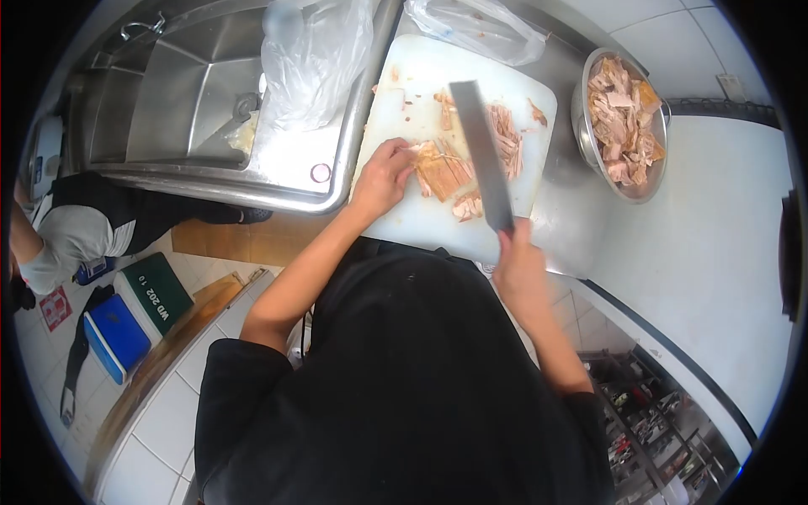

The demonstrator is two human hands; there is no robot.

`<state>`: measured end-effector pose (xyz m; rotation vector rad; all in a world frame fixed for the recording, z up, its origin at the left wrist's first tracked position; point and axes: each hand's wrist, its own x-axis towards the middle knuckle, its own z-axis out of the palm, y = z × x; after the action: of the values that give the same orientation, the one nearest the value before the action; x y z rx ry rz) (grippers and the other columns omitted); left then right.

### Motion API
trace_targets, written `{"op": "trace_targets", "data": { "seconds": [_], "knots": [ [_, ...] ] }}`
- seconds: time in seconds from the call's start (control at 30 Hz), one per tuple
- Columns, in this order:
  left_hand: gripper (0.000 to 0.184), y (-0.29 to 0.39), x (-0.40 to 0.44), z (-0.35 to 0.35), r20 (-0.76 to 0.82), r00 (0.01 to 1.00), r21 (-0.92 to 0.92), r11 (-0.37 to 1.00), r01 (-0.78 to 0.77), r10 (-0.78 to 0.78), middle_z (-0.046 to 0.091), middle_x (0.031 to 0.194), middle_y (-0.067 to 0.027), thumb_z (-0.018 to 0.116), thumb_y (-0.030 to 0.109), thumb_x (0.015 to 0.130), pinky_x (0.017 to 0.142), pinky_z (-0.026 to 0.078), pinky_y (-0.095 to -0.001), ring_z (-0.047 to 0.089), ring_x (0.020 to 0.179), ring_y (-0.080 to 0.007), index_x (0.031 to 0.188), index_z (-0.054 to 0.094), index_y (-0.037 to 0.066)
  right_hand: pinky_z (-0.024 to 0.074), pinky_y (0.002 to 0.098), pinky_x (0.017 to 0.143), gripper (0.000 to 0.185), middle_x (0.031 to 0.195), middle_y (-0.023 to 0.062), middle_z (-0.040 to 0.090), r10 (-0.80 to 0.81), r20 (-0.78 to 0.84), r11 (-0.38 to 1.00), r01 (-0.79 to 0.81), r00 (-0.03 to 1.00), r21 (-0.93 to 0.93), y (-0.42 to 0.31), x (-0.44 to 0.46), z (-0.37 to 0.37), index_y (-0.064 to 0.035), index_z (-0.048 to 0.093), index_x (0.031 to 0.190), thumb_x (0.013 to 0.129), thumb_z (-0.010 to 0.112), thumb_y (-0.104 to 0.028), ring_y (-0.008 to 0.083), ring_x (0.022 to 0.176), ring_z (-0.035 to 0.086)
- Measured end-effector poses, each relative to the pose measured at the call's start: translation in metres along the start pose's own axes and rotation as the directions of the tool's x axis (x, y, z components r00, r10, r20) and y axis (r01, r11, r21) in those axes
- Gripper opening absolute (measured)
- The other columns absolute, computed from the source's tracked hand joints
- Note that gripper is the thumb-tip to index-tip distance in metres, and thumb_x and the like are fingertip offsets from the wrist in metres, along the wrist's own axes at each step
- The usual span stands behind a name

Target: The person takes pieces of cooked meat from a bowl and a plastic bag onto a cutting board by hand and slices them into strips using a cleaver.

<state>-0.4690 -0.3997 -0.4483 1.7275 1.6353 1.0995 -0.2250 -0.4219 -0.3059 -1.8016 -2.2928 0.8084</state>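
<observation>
My right hand point(520, 268) is wrapped round the handle of a cleaver point(486, 156). Its long blade is held over the white cutting board point(404, 223) and points away from me. My left hand point(385, 181) has its curled fingertips on the left edge of a piece of cooked meat point(442, 172) with a browned surface. Right of the blade lie thin strips of sliced meat point(507, 139). A smaller chunk point(468, 205) rests near the blade's lower part, and scraps are scattered toward the board's far side.
A metal bowl point(582, 126) heaped with cut meat stands at the right. Beyond the board lies a clear plastic bag point(480, 29). On the left is a steel sink point(172, 118) with another plastic bag point(316, 59) beside it. Another person point(88, 215) is at far left.
</observation>
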Motion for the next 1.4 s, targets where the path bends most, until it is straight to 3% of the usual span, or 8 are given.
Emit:
{"op": "trace_targets", "data": {
  "seconds": [0.1, 0.4, 0.47, 0.57, 0.77, 1.07, 1.3, 1.4],
  "knots": [
    [0.023, 0.004, 0.001, 0.010, -0.026, 0.999, 0.037, 0.998, -0.045, 0.046, 0.060, 0.113, -0.0169, 0.066, -0.006, 0.077, 0.085, 0.051, -0.0392, 0.060, 0.104, -0.0333, 0.099, 0.068, 0.000, 0.0472, 0.0545, 0.060, 0.036, 0.076, 0.0251, 0.066, -0.021, 0.212, 0.985, 0.056, 0.977, -0.161, 0.038, 0.018, 0.061, -0.0002, 0.040, 0.124, 0.092, 0.056, -0.005, 0.0469, 0.070, 0.063],
    [0.024, -0.004, 0.010, 0.022, 0.081, 0.985, 0.081, 0.984, -0.161, 0.154, 0.061, 0.107, -0.0142, 0.063, -0.008, 0.073, 0.084, 0.051, -0.0396, 0.058, 0.101, -0.0332, 0.095, 0.069, 0.000, 0.0489, 0.0522, 0.069, 0.042, 0.084, 0.0257, 0.066, -0.173, 0.040, 0.983, 0.175, 0.984, -0.058, 0.009, 0.109, 0.063, 0.0017, 0.044, 0.125, 0.087, 0.062, -0.006, 0.0441, 0.081, 0.065],
    [0.024, 0.002, 0.004, 0.026, 0.118, 0.974, 0.066, 0.977, -0.203, 0.195, 0.061, 0.107, -0.0133, 0.064, -0.010, 0.074, 0.083, 0.051, -0.0398, 0.058, 0.101, -0.0326, 0.095, 0.070, 0.000, 0.0496, 0.0545, 0.070, 0.026, 0.089, 0.0263, 0.066, -0.160, 0.086, 0.982, 0.167, 0.983, -0.086, 0.005, 0.130, 0.062, 0.0023, 0.048, 0.106, 0.084, 0.060, -0.003, 0.0445, 0.082, 0.065],
    [0.026, 0.006, -0.014, 0.034, 0.183, 0.961, -0.035, 0.978, -0.206, 0.209, 0.060, 0.106, -0.0128, 0.065, -0.010, 0.070, 0.083, 0.052, -0.0384, 0.059, 0.101, -0.0312, 0.094, 0.068, 0.000, 0.0494, 0.0552, 0.068, 0.027, 0.082, 0.0271, 0.066, -0.235, 0.022, 0.968, 0.236, 0.972, -0.086, -0.002, 0.114, 0.037, 0.0019, 0.046, 0.107, 0.086, 0.060, -0.005, 0.0457, 0.078, 0.065],
    [0.029, 0.003, -0.011, 0.022, 0.142, 0.958, -0.078, 0.968, -0.238, 0.247, 0.059, 0.105, -0.0131, 0.065, -0.010, 0.069, 0.084, 0.050, -0.0397, 0.058, 0.100, -0.0321, 0.096, 0.064, 0.001, 0.0440, 0.0579, 0.063, 0.027, 0.070, 0.0293, 0.061, 0.089, 0.179, 0.989, -0.066, 0.980, -0.131, -0.014, 0.028, 0.014, 0.0001, 0.039, 0.114, 0.092, 0.055, -0.005, 0.0494, 0.070, 0.061],
    [0.027, -0.001, 0.001, 0.026, 0.262, 0.909, -0.102, 0.946, -0.307, 0.323, 0.059, 0.100, -0.0116, 0.060, -0.007, 0.070, 0.086, 0.048, -0.0380, 0.055, 0.097, -0.0301, 0.096, 0.065, -0.001, 0.0497, 0.0564, 0.062, 0.030, 0.068, 0.0270, 0.063, 0.203, 0.241, 0.970, -0.161, 0.949, -0.184, -0.016, -0.015, 0.046, 0.0024, 0.039, 0.111, 0.086, 0.055, -0.002, 0.0483, 0.066, 0.063],
    [0.027, -0.008, 0.008, 0.022, 0.269, 0.887, -0.141, 0.927, -0.348, 0.374, 0.059, 0.102, -0.0141, 0.059, -0.008, 0.070, 0.087, 0.049, -0.0379, 0.057, 0.097, -0.0317, 0.095, 0.066, -0.003, 0.0499, 0.0555, 0.062, 0.045, 0.074, 0.0274, 0.065, -0.020, 0.015, 0.998, 0.021, 1.000, -0.052, -0.022, 0.075, 0.060, 0.0050, 0.039, 0.121, 0.080, 0.055, 0.003, 0.0473, 0.071, 0.064],
    [0.031, -0.010, 0.000, 0.018, 0.229, 0.925, -0.201, 0.944, -0.261, 0.304, 0.061, 0.104, -0.0145, 0.058, -0.014, 0.070, 0.083, 0.050, -0.0399, 0.058, 0.096, -0.0341, 0.098, 0.065, -0.003, 0.0497, 0.0555, 0.062, 0.045, 0.077, 0.0282, 0.065, 0.068, 0.170, 0.987, -0.041, 0.983, -0.158, -0.038, 0.029, 0.025, 0.0046, 0.039, 0.124, 0.082, 0.057, 0.001, 0.0470, 0.072, 0.064]
  ]
}}
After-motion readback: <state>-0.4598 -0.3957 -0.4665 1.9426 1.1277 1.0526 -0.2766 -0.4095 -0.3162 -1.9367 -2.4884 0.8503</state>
